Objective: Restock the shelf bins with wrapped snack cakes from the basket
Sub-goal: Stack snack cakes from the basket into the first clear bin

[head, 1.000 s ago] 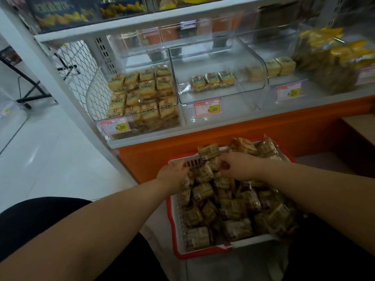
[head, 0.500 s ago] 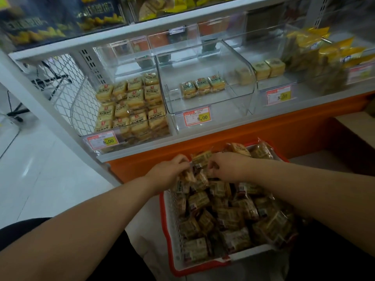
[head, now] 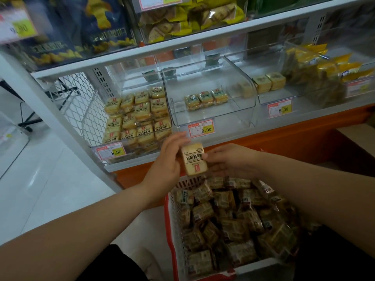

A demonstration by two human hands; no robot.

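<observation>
Leftmost, a pale glossy floor point(head: 40, 189) runs beside the shelf unit, whose white upright frame slants down across the view, backed by a white wire mesh panel point(head: 75, 102). On the lower shelf point(head: 223, 136), above an orange base panel point(head: 284, 138), sits the left bin point(head: 138, 116), a clear container packed nearly full with rows of yellow wrapped cakes, a price tag point(head: 110, 152) clipped to its front. Next to it the middle bin point(head: 211, 102) is clear plastic with a curved wall and holds only three small wrapped cakes in a row towards its back. Further right a third clear bin point(head: 269, 92) holds a few pale square cakes, and past it lie yellow packets point(head: 324, 67). The upper shelf carries dark blue snack bags and yellow-wrapped packs. In front of the shelf edge, the left hand point(head: 164, 161) and right hand point(head: 229, 159) together hold one snack cake point(head: 193, 159) just above the far end of the basket: the left grip has fingers curled behind its left edge, the right grip pinches its right edge. The cake is a pale yellow block in clear wrap, with dark print and a small red mark, label facing the camera. Below, the red-rimmed basket point(head: 169, 230) is heaped with brownish wrapped cakes.
</observation>
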